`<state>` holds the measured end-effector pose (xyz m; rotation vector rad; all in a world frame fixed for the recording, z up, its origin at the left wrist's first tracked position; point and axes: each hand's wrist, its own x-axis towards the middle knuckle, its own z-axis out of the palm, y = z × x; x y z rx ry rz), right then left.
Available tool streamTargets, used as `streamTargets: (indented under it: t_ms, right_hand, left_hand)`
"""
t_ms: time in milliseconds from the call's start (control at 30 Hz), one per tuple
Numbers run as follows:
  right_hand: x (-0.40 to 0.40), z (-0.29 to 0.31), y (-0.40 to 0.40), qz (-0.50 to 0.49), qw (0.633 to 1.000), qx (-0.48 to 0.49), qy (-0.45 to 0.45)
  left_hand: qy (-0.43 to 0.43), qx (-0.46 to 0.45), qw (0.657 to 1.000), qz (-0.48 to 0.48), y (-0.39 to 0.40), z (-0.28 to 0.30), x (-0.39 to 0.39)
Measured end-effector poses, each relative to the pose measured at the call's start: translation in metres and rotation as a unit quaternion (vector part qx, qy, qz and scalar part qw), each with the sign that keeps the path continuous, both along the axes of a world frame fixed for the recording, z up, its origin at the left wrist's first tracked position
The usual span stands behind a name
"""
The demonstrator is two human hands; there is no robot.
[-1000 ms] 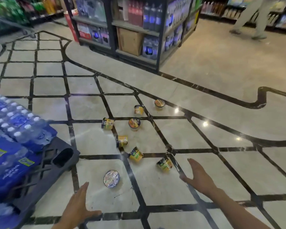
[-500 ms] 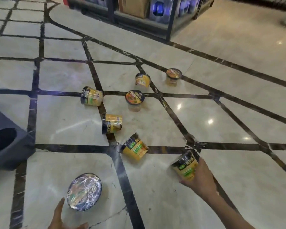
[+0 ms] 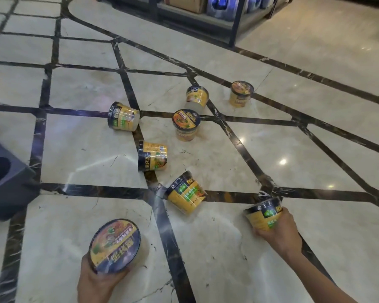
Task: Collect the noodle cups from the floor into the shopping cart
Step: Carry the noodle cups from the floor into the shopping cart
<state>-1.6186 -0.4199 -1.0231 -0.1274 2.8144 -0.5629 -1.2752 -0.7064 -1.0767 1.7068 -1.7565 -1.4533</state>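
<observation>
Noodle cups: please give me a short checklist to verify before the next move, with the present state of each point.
1. Left hand grips the wide cup: ok.
2. Right hand grips a yellow cup: ok.
3. Both held cups off the floor: cannot tell.
4. Cart in view for the drop: not ok; only a dark grey corner shows at left, and what it belongs to is unclear.
5. All cups collected: not ok; six are left, nearest one on its side.
</observation>
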Motion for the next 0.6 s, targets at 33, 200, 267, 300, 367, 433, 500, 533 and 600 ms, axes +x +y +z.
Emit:
streamTargets:
  t_ms: [33, 200, 267, 300, 367, 433, 500, 533, 600]
  right_hand:
    - [0.001, 0.005, 0.000, -0.019, 0.999, -0.024, -0.009]
    - [0.026, 0.097, -0.012, -0.046, 0.984, -0.145, -0.092]
    - [0.039, 0.157, -0.026, -0.012, 0.977, -0.175, -0.120]
    - [0.044, 0.187, -0.035, 0.011, 0.974, -0.188, -0.128]
    - [0.053, 0.252, -0.059, 0.056, 0.962, -0.218, -0.151]
    - [0.064, 0.322, -0.087, 0.105, 0.947, -0.243, -0.183]
    - [0.079, 0.397, -0.117, 0.150, 0.928, -0.260, -0.220]
    - [0.088, 0.437, -0.130, 0.169, 0.916, -0.275, -0.238]
    - [0.110, 0.520, -0.152, 0.209, 0.895, -0.294, -0.262]
  left_hand:
    - [0.010, 0.007, 1.000, 0.002, 0.005, 0.015, -0.001]
    - [0.018, 0.056, 0.996, 0.066, 0.022, 0.129, 0.000]
    - [0.037, 0.076, 0.993, 0.085, 0.020, 0.186, 0.009]
    - [0.045, 0.073, 0.991, 0.099, 0.021, 0.226, 0.010]
    - [0.067, 0.055, 0.989, 0.121, 0.015, 0.292, 0.021]
    - [0.079, 0.036, 0.987, 0.137, 0.013, 0.371, 0.031]
    - [0.094, 0.033, 0.984, 0.149, 0.005, 0.444, 0.050]
    - [0.097, 0.024, 0.984, 0.148, 0.004, 0.482, 0.061]
    - [0.101, 0.010, 0.981, 0.164, 0.002, 0.553, 0.085]
